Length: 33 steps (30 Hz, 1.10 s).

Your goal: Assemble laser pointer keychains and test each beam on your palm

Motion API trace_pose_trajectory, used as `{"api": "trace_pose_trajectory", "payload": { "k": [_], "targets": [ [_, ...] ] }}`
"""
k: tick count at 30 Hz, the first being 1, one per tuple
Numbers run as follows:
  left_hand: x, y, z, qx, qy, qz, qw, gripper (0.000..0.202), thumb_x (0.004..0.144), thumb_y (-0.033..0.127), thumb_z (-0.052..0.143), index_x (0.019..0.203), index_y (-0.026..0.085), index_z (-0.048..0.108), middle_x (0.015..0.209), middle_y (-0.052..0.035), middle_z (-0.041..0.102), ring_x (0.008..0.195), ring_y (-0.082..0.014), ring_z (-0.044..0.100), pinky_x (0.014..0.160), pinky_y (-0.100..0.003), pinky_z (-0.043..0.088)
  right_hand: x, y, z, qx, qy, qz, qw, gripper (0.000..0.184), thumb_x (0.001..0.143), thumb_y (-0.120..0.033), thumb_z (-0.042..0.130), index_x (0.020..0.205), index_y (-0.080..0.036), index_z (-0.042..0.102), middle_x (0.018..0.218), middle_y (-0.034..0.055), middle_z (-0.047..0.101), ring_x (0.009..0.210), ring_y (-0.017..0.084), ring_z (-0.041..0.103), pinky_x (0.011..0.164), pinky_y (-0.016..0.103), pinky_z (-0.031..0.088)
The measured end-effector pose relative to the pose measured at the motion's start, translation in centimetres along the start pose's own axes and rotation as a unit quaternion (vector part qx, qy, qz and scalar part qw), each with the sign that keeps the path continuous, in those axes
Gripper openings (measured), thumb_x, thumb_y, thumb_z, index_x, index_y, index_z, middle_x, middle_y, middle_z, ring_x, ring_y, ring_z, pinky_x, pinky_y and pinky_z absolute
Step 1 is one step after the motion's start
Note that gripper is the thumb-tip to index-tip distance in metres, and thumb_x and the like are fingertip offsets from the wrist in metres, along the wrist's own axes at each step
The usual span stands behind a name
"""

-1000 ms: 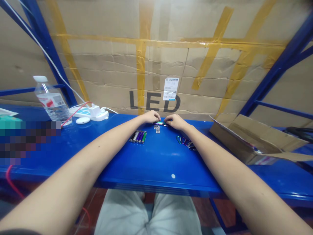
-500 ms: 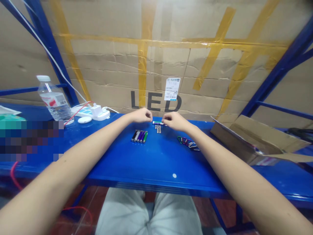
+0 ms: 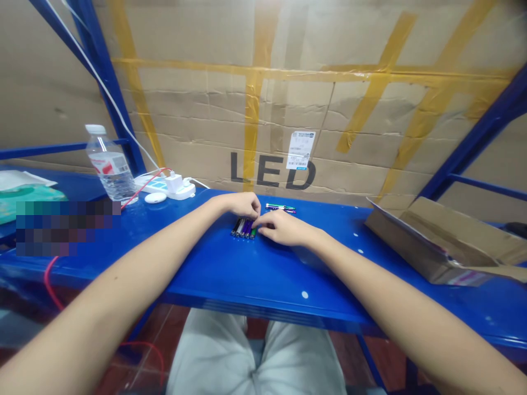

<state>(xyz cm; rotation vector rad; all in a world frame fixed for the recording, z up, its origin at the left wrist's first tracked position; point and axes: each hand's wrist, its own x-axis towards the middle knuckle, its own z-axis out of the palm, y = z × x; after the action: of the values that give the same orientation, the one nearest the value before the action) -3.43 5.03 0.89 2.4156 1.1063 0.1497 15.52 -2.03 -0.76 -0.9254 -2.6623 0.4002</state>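
A short row of slim metal tubes in black, silver, purple and green lies side by side on the blue table. My left hand rests at the far end of this row, its fingers curled inward; whether anything is in them is hidden. At the row's right end, my right hand has thumb and forefinger closed at the green tube. Just beyond that hand lie a green and a purple tube, set crosswise.
To the left stand a water bottle and a white power strip with cables. An open cardboard box sits at the right. A large taped carton marked LED forms the back wall.
Both hands have come nearer from the tubes at the back to the row of tubes. The small silver pieces and the carabiners are now hidden behind my right hand and forearm.
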Motion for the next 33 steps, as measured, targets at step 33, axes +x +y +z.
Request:
{"api": "trace_pose_trajectory", "payload": {
  "k": [33],
  "targets": [
    [1.4, 0.9, 3.1, 0.216, 0.139, 0.162, 0.953, 0.028, 0.085, 0.015, 0.05, 0.087, 0.023, 0.077, 0.098, -0.0034, 0.077, 0.096, -0.0209, 0.067, 0.088, -0.031, 0.048, -4.4, 2.9, -5.3, -0.04, 0.049, 0.2, 0.978, 0.025, 0.074, -0.014, 0.061, 0.098, -0.017, 0.066, 0.085, 0.007, 0.069, 0.072, 0.019, 0.06, 0.062, 0.029, 0.041]
  ]
}}
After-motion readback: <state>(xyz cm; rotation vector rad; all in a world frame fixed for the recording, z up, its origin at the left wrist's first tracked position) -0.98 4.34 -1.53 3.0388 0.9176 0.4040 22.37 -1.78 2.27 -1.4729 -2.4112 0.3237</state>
